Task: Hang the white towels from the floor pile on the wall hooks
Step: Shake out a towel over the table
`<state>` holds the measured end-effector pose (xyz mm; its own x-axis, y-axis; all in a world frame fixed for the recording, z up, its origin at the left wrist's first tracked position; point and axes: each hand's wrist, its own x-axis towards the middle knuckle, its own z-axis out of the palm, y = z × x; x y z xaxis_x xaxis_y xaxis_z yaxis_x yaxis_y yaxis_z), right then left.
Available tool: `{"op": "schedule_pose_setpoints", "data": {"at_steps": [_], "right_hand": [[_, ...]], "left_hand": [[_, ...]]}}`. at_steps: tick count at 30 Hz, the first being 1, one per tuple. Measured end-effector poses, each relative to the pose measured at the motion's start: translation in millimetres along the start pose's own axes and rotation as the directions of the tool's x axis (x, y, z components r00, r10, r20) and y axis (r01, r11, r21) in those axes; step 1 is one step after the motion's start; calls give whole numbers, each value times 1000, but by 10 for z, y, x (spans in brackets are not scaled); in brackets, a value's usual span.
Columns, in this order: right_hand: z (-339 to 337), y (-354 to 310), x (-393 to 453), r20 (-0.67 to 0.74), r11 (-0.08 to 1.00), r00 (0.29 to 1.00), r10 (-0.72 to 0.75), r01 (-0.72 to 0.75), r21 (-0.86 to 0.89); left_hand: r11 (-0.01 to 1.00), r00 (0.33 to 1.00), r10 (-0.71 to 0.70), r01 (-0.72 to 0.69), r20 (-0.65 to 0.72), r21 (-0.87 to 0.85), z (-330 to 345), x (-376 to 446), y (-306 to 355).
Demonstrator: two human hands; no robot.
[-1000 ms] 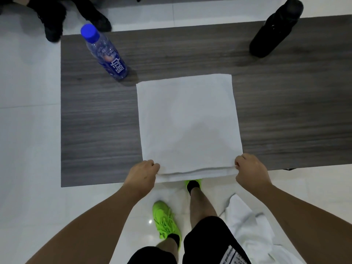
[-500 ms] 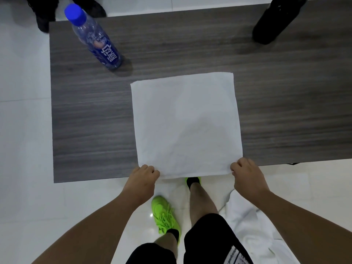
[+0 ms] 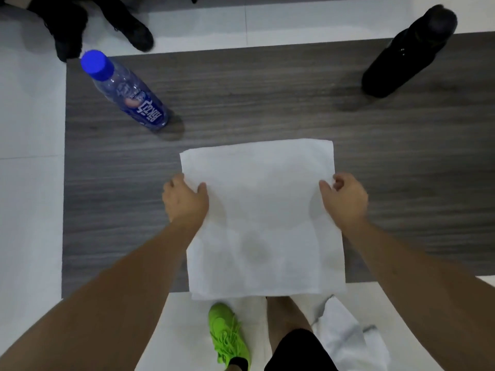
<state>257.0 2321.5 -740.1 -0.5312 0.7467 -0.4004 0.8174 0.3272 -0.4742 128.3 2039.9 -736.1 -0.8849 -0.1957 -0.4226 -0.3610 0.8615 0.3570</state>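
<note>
A folded white towel (image 3: 262, 218) lies flat on the dark wood-grain table (image 3: 401, 170), its near edge hanging slightly over the table's front edge. My left hand (image 3: 184, 200) grips the towel's left edge, thumb on top and fingers curled around the side. On the right edge, my right hand (image 3: 344, 198) pinches the cloth the same way. Both hands sit about a third of the way down from the far edge. A crumpled white towel (image 3: 348, 341) lies on the floor by my right leg. No wall hooks are in view.
A plastic water bottle (image 3: 126, 92) with a blue cap stands at the table's far left. A black bottle (image 3: 407, 52) stands at the far right. Dark shoes (image 3: 134, 30) of another person are on the white tile floor beyond the table. My green shoe (image 3: 229, 336) is below.
Both hands have moved from the towel's near corners up along its side edges and taken hold there. The view has tilted so the table sits lower in frame.
</note>
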Motion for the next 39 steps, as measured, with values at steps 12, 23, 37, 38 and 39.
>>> {"op": "schedule_pose_setpoints", "data": {"at_steps": [12, 23, 37, 38, 39], "right_hand": [[-3, -569, 710, 97, 915, 963, 253, -270, 300], [-90, -556, 685, 118, 954, 971, 207, -227, 197], [-141, -591, 822, 137, 989, 990, 18, -37, 140], [-197, -597, 791, 158, 983, 987, 29, -56, 172], [-259, -605, 751, 175, 979, 984, 32, -66, 193]], "left_hand": [[890, 959, -270, 282, 85, -358, -197, 742, 312], [936, 969, -234, 247, 83, -251, -266, 676, 255], [972, 991, -82, 104, 108, -213, -374, 684, 302], [968, 990, -84, 109, 118, -226, -438, 651, 314], [965, 988, -89, 117, 126, -234, -513, 617, 324]]}}
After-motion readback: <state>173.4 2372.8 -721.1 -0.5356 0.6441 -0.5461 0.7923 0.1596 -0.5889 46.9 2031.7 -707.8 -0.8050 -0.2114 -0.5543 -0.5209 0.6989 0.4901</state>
